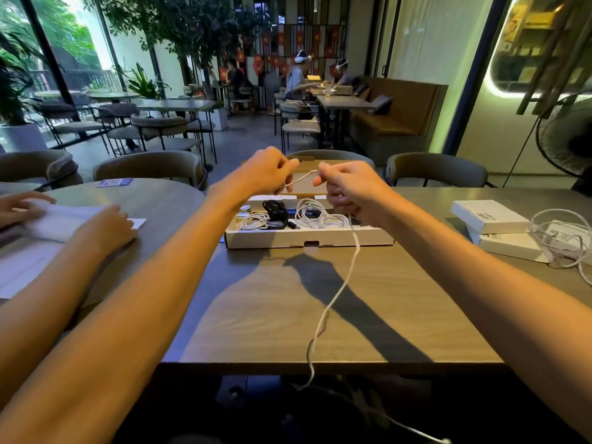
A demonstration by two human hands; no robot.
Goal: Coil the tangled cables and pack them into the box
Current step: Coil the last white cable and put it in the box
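A long white cable (pixel 336 293) is stretched between my two hands above the open cardboard box (pixel 307 240). My left hand (pixel 267 171) pinches one end of it. My right hand (pixel 347 187) grips it a little further along, and the rest hangs down across the wooden table (pixel 288 315) and over its near edge towards the floor. Inside the box lie coiled white cables (pixel 312 214), a smaller white coil (pixel 254 221) and a black cable bundle (pixel 275 211).
Two white boxes (pixel 490 216) are stacked at the right with a loose white cable (pixel 563 238) on them. Another person's hands (pixel 105 227) rest on white paper at the left table. Chairs stand behind the table, and a fan (pixel 567 136) at far right.
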